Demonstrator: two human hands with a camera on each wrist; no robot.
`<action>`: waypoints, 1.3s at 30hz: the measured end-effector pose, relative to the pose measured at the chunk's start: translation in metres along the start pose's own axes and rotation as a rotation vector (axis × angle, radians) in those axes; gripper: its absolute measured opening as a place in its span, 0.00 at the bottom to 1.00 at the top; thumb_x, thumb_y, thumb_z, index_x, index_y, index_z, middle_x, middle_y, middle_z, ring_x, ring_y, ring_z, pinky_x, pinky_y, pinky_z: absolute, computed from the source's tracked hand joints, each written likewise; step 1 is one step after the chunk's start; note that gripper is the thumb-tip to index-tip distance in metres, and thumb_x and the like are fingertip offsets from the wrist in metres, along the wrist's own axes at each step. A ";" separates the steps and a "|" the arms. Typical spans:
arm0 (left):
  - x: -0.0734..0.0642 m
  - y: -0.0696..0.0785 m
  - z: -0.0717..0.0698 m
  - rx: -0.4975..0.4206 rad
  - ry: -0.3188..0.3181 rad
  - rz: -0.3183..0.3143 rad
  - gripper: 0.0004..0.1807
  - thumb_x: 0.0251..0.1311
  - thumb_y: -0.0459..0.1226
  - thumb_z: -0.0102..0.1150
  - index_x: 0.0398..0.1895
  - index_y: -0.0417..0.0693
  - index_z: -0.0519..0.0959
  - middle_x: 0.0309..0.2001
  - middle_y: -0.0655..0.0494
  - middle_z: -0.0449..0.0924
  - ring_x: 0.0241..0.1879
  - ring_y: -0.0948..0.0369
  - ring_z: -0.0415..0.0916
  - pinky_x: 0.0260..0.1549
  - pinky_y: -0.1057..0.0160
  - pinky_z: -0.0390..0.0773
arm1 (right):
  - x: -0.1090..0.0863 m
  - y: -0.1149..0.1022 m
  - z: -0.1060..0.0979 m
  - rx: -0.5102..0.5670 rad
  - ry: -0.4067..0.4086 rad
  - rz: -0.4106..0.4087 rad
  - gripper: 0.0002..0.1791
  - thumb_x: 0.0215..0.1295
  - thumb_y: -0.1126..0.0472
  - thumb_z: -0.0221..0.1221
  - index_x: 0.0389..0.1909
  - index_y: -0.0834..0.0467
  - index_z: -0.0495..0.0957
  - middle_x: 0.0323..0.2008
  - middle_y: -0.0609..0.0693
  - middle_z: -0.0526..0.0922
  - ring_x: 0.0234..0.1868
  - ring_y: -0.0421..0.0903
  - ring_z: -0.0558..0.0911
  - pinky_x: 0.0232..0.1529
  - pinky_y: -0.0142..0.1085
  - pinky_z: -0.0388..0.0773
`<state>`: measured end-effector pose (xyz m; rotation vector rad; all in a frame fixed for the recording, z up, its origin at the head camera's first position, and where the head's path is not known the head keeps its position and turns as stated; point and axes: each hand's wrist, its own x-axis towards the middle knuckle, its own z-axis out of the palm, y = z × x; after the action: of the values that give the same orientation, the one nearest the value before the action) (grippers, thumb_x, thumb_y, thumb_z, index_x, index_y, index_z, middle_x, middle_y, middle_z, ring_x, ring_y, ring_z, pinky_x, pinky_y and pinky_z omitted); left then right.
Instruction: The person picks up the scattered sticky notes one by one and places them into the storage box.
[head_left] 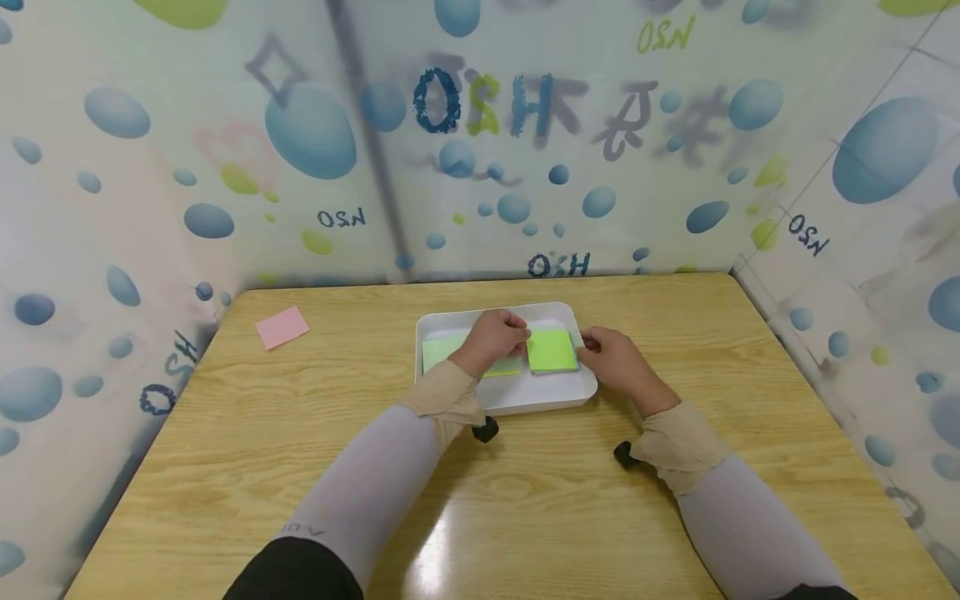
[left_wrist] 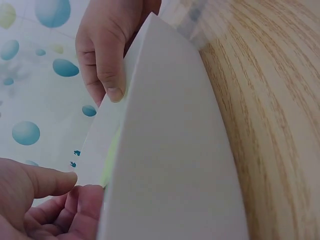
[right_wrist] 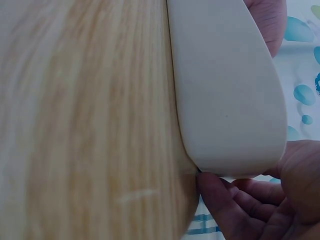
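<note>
A white tray [head_left: 538, 402] lies on the table with sticky-note pads in it. At its right half is a bright green sticky-note pad [head_left: 552, 352]; a paler green pad [head_left: 437, 354] at the left is partly covered by my left arm. My left hand [head_left: 497, 337] is over the tray, fingers bent, fingertips right at the left edge of the bright green pad. I cannot tell whether they pinch it. My right hand [head_left: 618, 360] grips the tray's right end, one fingertip [right_wrist: 210, 187] low at its base in the right wrist view.
A pink sticky note [head_left: 282, 327] lies at the table's far left. The wooden table [head_left: 360, 333] meets a patterned cloth backdrop [head_left: 300, 242] at the back, and more cloth hangs at both sides. Black wrist devices [head_left: 485, 429] hang below both wrists.
</note>
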<state>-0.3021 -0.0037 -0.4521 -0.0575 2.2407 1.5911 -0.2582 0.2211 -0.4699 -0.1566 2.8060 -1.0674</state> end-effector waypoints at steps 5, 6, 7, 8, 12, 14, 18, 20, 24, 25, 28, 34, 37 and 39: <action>0.001 -0.001 0.000 0.007 0.000 0.000 0.08 0.71 0.34 0.62 0.48 0.39 0.81 0.36 0.51 0.80 0.33 0.61 0.80 0.36 0.66 0.84 | 0.000 -0.001 -0.001 -0.003 -0.003 -0.003 0.23 0.77 0.59 0.55 0.66 0.67 0.75 0.57 0.65 0.83 0.57 0.59 0.81 0.59 0.53 0.80; 0.001 -0.002 0.000 0.015 0.000 0.002 0.08 0.71 0.34 0.62 0.48 0.39 0.81 0.36 0.51 0.81 0.33 0.61 0.80 0.36 0.66 0.84 | 0.000 -0.001 -0.001 -0.004 -0.005 -0.002 0.23 0.77 0.59 0.55 0.66 0.67 0.75 0.57 0.65 0.83 0.57 0.59 0.81 0.59 0.53 0.80; 0.000 -0.001 0.000 0.023 -0.001 0.005 0.08 0.71 0.34 0.62 0.48 0.40 0.81 0.36 0.51 0.81 0.33 0.61 0.80 0.36 0.66 0.84 | 0.000 -0.001 -0.001 -0.007 -0.006 0.001 0.23 0.77 0.59 0.55 0.67 0.67 0.75 0.57 0.65 0.82 0.57 0.59 0.81 0.59 0.53 0.80; 0.000 -0.001 -0.001 0.031 -0.001 0.006 0.08 0.72 0.35 0.62 0.48 0.40 0.81 0.37 0.50 0.81 0.33 0.61 0.79 0.37 0.66 0.84 | 0.000 -0.001 -0.001 -0.007 -0.007 0.003 0.23 0.78 0.59 0.55 0.67 0.67 0.74 0.57 0.65 0.82 0.57 0.59 0.81 0.59 0.53 0.80; -0.001 0.001 -0.004 0.068 0.007 0.014 0.09 0.71 0.35 0.62 0.48 0.39 0.82 0.40 0.49 0.83 0.35 0.61 0.79 0.39 0.65 0.85 | -0.002 -0.002 -0.001 -0.001 -0.011 0.015 0.24 0.78 0.59 0.55 0.68 0.67 0.74 0.58 0.65 0.82 0.58 0.59 0.80 0.60 0.53 0.80; -0.001 0.002 -0.007 0.088 0.014 0.012 0.09 0.71 0.35 0.62 0.49 0.39 0.82 0.41 0.49 0.83 0.36 0.61 0.79 0.40 0.66 0.85 | -0.002 -0.003 -0.001 0.004 -0.012 0.015 0.24 0.78 0.59 0.54 0.68 0.67 0.74 0.58 0.65 0.82 0.58 0.59 0.80 0.60 0.53 0.80; -0.001 0.003 -0.015 0.159 0.037 0.012 0.10 0.72 0.38 0.61 0.50 0.41 0.81 0.40 0.51 0.82 0.35 0.61 0.78 0.38 0.67 0.83 | -0.002 -0.003 -0.001 0.001 -0.013 0.012 0.23 0.78 0.59 0.54 0.68 0.67 0.74 0.58 0.65 0.82 0.58 0.59 0.80 0.60 0.53 0.80; -0.003 0.004 -0.021 0.197 0.054 0.023 0.11 0.73 0.39 0.61 0.50 0.42 0.81 0.39 0.51 0.82 0.35 0.61 0.78 0.37 0.67 0.82 | -0.002 -0.003 -0.001 -0.001 -0.014 0.011 0.24 0.78 0.59 0.54 0.68 0.67 0.74 0.58 0.65 0.82 0.58 0.59 0.81 0.60 0.52 0.80; -0.005 0.007 -0.035 0.248 0.095 0.070 0.12 0.74 0.42 0.58 0.50 0.43 0.81 0.40 0.50 0.82 0.35 0.60 0.79 0.37 0.65 0.82 | -0.002 -0.002 -0.002 0.005 -0.015 0.012 0.24 0.78 0.59 0.54 0.68 0.67 0.73 0.58 0.65 0.82 0.58 0.59 0.80 0.60 0.53 0.80; -0.006 0.007 -0.040 0.255 0.103 0.084 0.12 0.75 0.42 0.58 0.50 0.43 0.81 0.41 0.49 0.83 0.36 0.60 0.80 0.37 0.65 0.82 | -0.001 -0.002 -0.002 0.005 -0.015 0.013 0.24 0.78 0.59 0.54 0.69 0.67 0.73 0.58 0.64 0.82 0.58 0.59 0.80 0.60 0.53 0.80; -0.006 0.007 -0.055 0.296 0.134 0.132 0.13 0.75 0.43 0.56 0.50 0.43 0.81 0.44 0.46 0.84 0.38 0.58 0.81 0.38 0.62 0.82 | -0.001 -0.001 -0.002 0.005 -0.014 0.016 0.24 0.79 0.59 0.54 0.69 0.67 0.73 0.58 0.64 0.82 0.58 0.58 0.80 0.60 0.52 0.79; -0.002 0.002 -0.093 0.441 0.231 0.200 0.15 0.75 0.43 0.53 0.49 0.42 0.83 0.45 0.46 0.84 0.41 0.54 0.78 0.42 0.56 0.78 | -0.002 -0.002 -0.001 0.009 -0.023 0.033 0.24 0.79 0.59 0.53 0.70 0.67 0.72 0.59 0.65 0.81 0.59 0.59 0.80 0.60 0.52 0.79; -0.001 -0.004 -0.115 0.474 0.260 0.185 0.16 0.76 0.44 0.52 0.50 0.42 0.82 0.47 0.46 0.84 0.43 0.52 0.77 0.45 0.54 0.78 | -0.002 -0.004 -0.001 0.007 -0.026 0.040 0.25 0.79 0.59 0.53 0.70 0.67 0.72 0.59 0.65 0.81 0.59 0.59 0.79 0.61 0.52 0.79; -0.001 -0.009 -0.131 0.493 0.271 0.162 0.17 0.76 0.44 0.51 0.51 0.41 0.82 0.50 0.45 0.84 0.44 0.51 0.77 0.46 0.52 0.78 | -0.002 -0.005 -0.001 0.005 -0.029 0.041 0.25 0.79 0.59 0.53 0.70 0.67 0.71 0.60 0.65 0.81 0.59 0.59 0.79 0.62 0.53 0.79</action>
<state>-0.3366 -0.1267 -0.4233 0.0488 2.8530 1.1104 -0.2563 0.2184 -0.4661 -0.1127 2.7682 -1.0548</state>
